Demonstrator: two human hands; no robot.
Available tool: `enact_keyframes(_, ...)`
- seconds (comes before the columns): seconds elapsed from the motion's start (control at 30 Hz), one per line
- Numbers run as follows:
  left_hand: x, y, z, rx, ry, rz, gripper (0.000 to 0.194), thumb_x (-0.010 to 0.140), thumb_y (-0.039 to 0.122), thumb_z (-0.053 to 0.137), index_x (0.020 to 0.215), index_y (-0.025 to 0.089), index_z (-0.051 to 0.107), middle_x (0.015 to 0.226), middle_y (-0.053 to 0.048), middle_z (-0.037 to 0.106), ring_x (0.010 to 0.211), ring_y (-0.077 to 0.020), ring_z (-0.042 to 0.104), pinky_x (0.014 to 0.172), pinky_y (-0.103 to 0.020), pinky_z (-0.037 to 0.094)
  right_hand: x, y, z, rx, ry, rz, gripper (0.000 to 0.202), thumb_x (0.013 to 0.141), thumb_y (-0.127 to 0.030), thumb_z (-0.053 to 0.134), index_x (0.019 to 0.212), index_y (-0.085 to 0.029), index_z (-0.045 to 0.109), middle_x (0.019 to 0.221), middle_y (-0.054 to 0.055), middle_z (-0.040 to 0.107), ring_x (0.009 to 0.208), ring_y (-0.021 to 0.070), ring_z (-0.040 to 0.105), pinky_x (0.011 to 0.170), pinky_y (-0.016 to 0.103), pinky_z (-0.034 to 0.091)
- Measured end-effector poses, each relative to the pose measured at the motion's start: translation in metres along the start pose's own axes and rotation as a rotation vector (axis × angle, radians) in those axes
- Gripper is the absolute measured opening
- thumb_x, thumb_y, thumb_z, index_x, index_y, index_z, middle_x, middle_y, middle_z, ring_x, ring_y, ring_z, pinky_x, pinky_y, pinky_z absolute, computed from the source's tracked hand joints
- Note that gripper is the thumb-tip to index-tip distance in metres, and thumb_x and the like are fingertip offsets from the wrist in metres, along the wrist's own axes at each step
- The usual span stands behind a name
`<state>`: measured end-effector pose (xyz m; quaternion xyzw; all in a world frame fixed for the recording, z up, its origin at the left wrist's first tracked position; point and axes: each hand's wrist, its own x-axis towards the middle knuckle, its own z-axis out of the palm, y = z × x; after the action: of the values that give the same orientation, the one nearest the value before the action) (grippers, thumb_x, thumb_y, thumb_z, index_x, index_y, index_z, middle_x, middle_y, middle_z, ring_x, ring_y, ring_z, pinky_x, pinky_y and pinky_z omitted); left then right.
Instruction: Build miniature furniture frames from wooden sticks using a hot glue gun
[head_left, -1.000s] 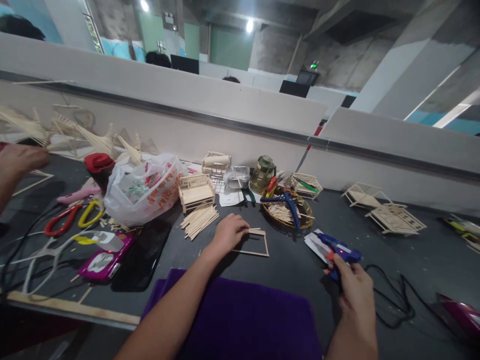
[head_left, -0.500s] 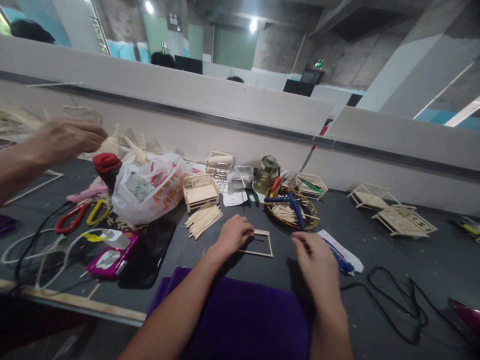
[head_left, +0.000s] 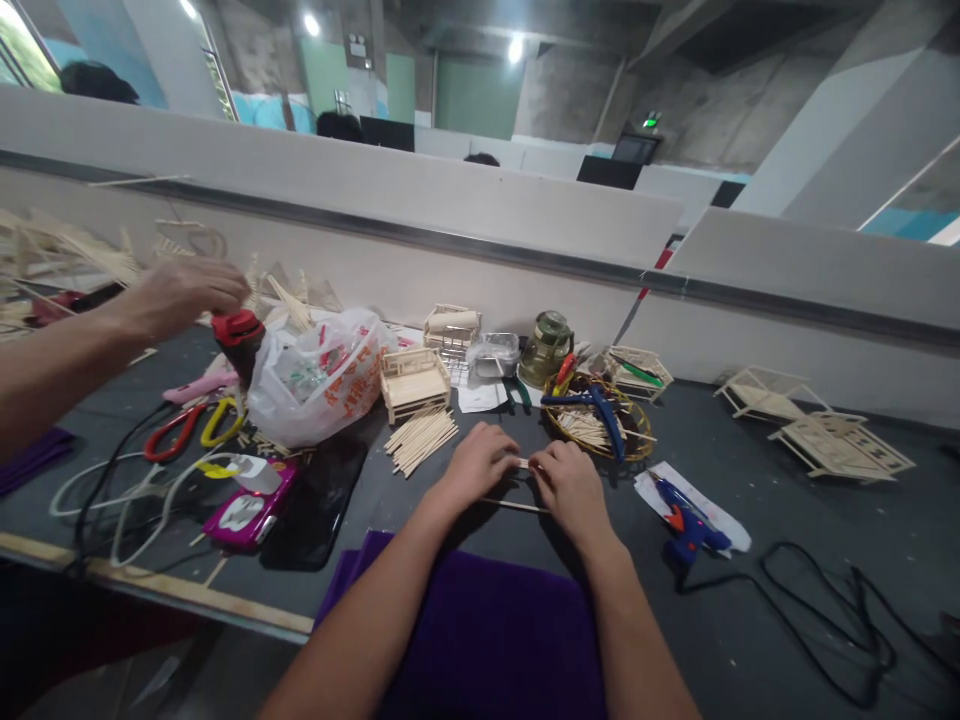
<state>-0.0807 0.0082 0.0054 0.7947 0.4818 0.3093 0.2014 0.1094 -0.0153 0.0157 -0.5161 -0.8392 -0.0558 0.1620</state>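
A small frame of thin wooden sticks [head_left: 516, 505] lies on the dark table, mostly covered by the hands. My left hand [head_left: 484, 462] pinches its far left part. Close beside it, my right hand [head_left: 566, 485] has its fingers closed on the far right part, the fingertips of both hands nearly meeting. Loose sticks [head_left: 421, 440] are piled to the left of the hands. Behind them stands a stick-built model [head_left: 415, 383]. A blue glue gun [head_left: 686, 540] rests right of my right hand, near a white paper strip.
Another person's hand [head_left: 191, 295] reaches in at the left above a red-capped bottle [head_left: 238, 340]. Around the work are a plastic bag [head_left: 322, 380], a phone [head_left: 315, 510], a basket of sticks [head_left: 637, 445], a green jar [head_left: 547, 350], purple cloth [head_left: 495, 640] and a black cable [head_left: 810, 620].
My right hand has moved left onto the frame, beside my left hand. The glue gun's body now shows. The other person's hand has come nearer the red-capped bottle, and the view has shifted slightly.
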Motion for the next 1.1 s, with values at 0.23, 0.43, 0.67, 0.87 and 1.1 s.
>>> enact_keyframes(0.23, -0.004, -0.043, -0.017, -0.094, 0.1, -0.39, 0.022, 0.082, 0.016, 0.055, 0.097, 0.017, 0.072, 0.1, -0.006, 0.072, 0.094, -0.0179, 0.063, 0.086, -0.028, 0.047, -0.003, 0.008, 0.011, 0.045, -0.002, 0.045, 0.02, 0.091, -0.026, 0.049, 0.087, -0.023, 0.068, 0.087, 0.006, 0.057, 0.087, 0.0198, 0.046, 0.074, 0.03, 0.03)
enact_keyframes(0.43, -0.007, -0.046, -0.008, -0.06, -0.019, -0.37, 0.026, 0.079, 0.014, 0.056, 0.098, 0.018, 0.073, 0.101, -0.006, 0.073, 0.094, -0.0182, 0.065, 0.085, -0.027, 0.047, -0.005, 0.01, 0.013, 0.05, 0.005, 0.094, 0.018, 0.091, -0.026, 0.051, 0.086, -0.023, 0.068, 0.088, 0.006, 0.058, 0.088, 0.0196, 0.046, 0.074, 0.03, 0.029)
enact_keyframes(0.67, -0.006, -0.041, -0.01, -0.014, -0.085, -0.35, 0.026, 0.076, 0.013, 0.06, 0.098, 0.018, 0.073, 0.1, -0.005, 0.073, 0.091, -0.0176, 0.064, 0.081, -0.026, 0.047, -0.005, 0.013, 0.016, 0.031, -0.02, 0.108, 0.016, 0.09, -0.026, 0.052, 0.085, -0.023, 0.067, 0.088, 0.005, 0.058, 0.088, 0.0191, 0.046, 0.072, 0.03, 0.028)
enact_keyframes(0.87, -0.007, -0.034, -0.01, 0.054, -0.084, -0.35, 0.024, 0.076, 0.017, 0.062, 0.097, 0.02, 0.074, 0.096, -0.005, 0.072, 0.086, -0.017, 0.063, 0.077, -0.026, 0.046, -0.006, 0.015, 0.019, 0.031, -0.022, 0.12, 0.015, 0.09, -0.025, 0.052, 0.085, -0.023, 0.067, 0.087, 0.005, 0.058, 0.088, 0.0191, 0.047, 0.072, 0.03, 0.028)
enact_keyframes(1.1, -0.006, -0.033, -0.007, 0.083, -0.082, -0.343, 0.02, 0.075, 0.019, 0.067, 0.093, 0.02, 0.074, 0.093, -0.004, 0.07, 0.084, -0.0163, 0.061, 0.074, -0.025, 0.044, -0.006, 0.015, 0.022, 0.031, -0.024, 0.133, 0.017, 0.09, -0.026, 0.051, 0.085, -0.024, 0.067, 0.086, 0.004, 0.058, 0.087, 0.0187, 0.047, 0.071, 0.03, 0.029)
